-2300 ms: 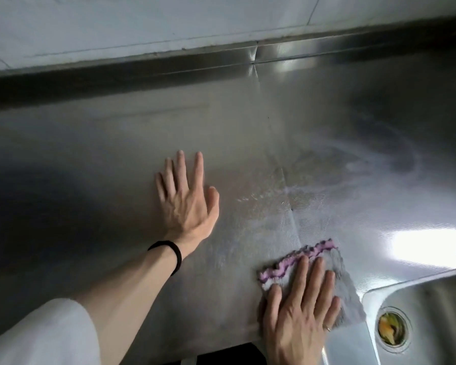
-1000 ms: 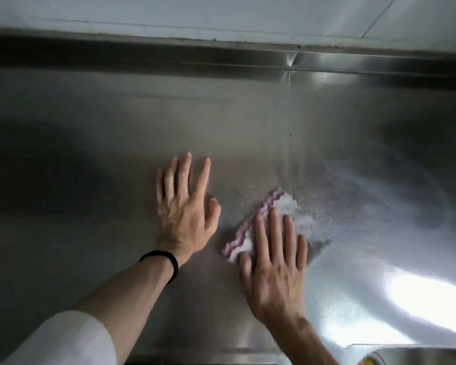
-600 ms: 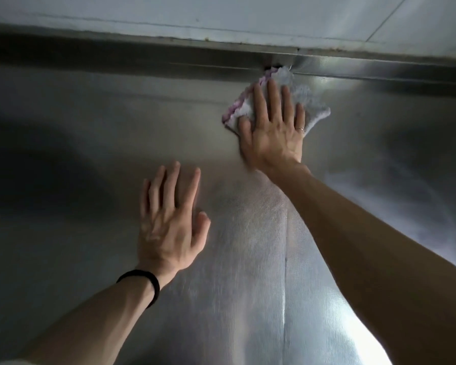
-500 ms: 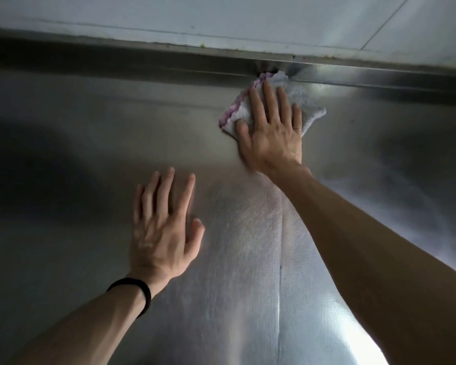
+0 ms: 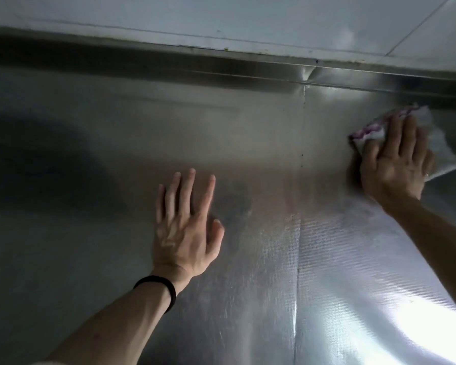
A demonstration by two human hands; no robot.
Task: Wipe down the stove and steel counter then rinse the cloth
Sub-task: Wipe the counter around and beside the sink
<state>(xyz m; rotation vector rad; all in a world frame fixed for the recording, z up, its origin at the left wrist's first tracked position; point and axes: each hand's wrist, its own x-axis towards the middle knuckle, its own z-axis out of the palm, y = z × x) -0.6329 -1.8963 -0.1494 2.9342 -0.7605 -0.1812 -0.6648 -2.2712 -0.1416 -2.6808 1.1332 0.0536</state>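
The step in hand is the wiping of the steel bench (image 5: 248, 133); no stove and no sink shows in this view, so the rinse looks some way off.

The right hand (image 5: 395, 164) presses flat on the cloth (image 5: 442, 151), a white rag with a purple scalloped edge. Its grip is spread, fingers (image 5: 403, 127) laid out over the fabric, palm down, not closed round it; it pins the cloth to the steel rather than clutching it. The cloth shows past the fingertips and out to the far side of the grip, and lies just short of the raised back lip (image 5: 221, 72) where the bench meets the tiled wall (image 5: 221, 19).

The left hand (image 5: 184, 233) holds nothing. It rests open on the bare steel, well apart from the cloth and nearer the body, seemingly as a brace. A black band (image 5: 166, 288) sits on that wrist.

A vertical seam (image 5: 302, 159) in the steel runs between the two hands.

Next, by my judgement, the cloth wants drawing back toward the body or further sideways along the lip, with even pressure so it does not bunch under the palm. The dim stretch beyond the left hand may need a pass too; whether it is clean cannot be told.
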